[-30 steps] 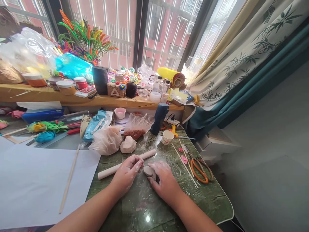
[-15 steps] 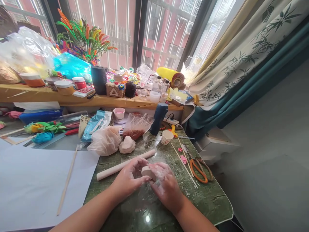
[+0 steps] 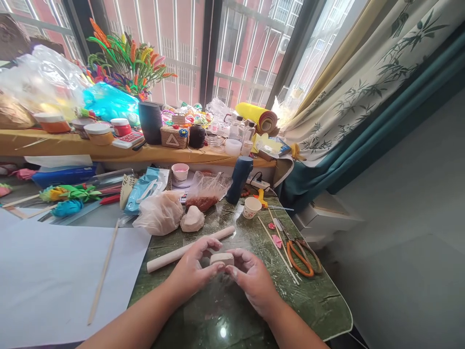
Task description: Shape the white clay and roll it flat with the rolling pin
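Note:
Between my two hands is a small, pale block of clay with a flattened top and rounded edges. My left hand grips it from the left, thumb along its near side and fingers curled behind. On the other side my right hand closes on its right end with thumb and fingers. White powder coats the fingers of both hands. Just behind them a pale rolling pin lies slantwise on the green tabletop. Farther back sits a rough lump of clay, beside a plastic bag of pale clay.
To the right lie thin wooden sticks and orange-handled scissors. A paper cup, a dark blue cylinder and a bag of brown clay stand behind. White paper covers the left side.
The clay block has turned so that its long side faces me. My right hand has shifted from over it to its right end, showing more of the block.

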Demonstrator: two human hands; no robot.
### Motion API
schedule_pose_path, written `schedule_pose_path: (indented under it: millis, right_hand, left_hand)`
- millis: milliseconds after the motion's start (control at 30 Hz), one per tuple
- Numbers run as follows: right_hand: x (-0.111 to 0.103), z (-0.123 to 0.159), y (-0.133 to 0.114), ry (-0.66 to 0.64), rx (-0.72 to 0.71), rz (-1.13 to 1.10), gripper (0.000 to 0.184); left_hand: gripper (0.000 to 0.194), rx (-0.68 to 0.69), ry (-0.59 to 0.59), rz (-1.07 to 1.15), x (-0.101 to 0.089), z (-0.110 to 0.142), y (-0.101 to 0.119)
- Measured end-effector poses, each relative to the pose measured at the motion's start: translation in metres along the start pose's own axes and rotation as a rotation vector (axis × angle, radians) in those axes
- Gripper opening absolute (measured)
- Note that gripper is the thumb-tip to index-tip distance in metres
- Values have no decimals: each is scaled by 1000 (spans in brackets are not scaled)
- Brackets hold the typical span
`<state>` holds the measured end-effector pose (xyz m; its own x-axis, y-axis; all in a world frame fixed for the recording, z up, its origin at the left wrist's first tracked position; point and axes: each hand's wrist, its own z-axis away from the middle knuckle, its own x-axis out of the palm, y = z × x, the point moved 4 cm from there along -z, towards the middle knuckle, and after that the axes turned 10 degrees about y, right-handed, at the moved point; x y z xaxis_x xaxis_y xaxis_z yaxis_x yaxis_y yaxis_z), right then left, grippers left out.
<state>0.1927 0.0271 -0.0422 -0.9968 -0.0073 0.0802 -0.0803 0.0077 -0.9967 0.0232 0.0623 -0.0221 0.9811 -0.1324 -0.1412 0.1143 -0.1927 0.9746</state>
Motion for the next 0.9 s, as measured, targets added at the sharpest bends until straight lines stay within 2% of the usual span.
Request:
schedule_pose_path:
  millis: [100,167,233,300,367,400,433,500,533,567,600,667,700,767,833,900]
  right_hand:
    - [-5,-3,-4,75,159,-123,43]
    - [-16,-9,-19,143,168,-98,41]
    - [-33,-15,-47,254,2,-11,37]
    - [-50,-15,-78,402,-300,109,35]
    - [-59,-9,-94,489,-567,300,35]
    - [-58,-5,-94,456,-668,416,33]
    - [-54,-1,-89,350,-742,539,30]
    - [-40,6,-67,21,-807,745,26]
    - [-36,9,-54,-95,-793,804,25]
    - [-34,10,-44,-123,-756,827,22]
    - [-35,10,-36,-66,-702,823,20]
    - [-37,8,-28,132,-588,780,16]
    - [-34,7,-25,173,-550,776,17]
    - [-20,5,-20,106,-519,829,28]
    - [-3,2,-14,-5,-498,913,51]
    - [9,-1,-7,-58,-467,968,57]
  left_hand:
    - [27,-30,50,115,-1,-1,-5]
    - [26,-59,127,149,-4,-4,-8]
    - [25,-83,203,160,-8,-6,-8]
    - [24,-97,250,174,-10,-7,-8]
    - [24,-94,270,185,-12,-8,-6]
    - [24,-89,271,187,-12,-7,-5]
    - [24,-85,267,189,-12,-7,-5]
    - [23,-80,264,197,-11,-6,-5]
    - [23,-78,264,202,-11,-6,-5]
    - [22,-76,262,207,-11,-6,-6]
    - [22,-72,260,210,-10,-6,-6]
    - [21,-67,251,210,-9,-7,-7]
    - [21,-70,243,208,-8,-7,-8]
    - [22,-86,226,207,-6,-7,-9]
    - [22,-106,193,198,-5,-6,-10]
    - [22,-110,154,174,-3,-5,-12]
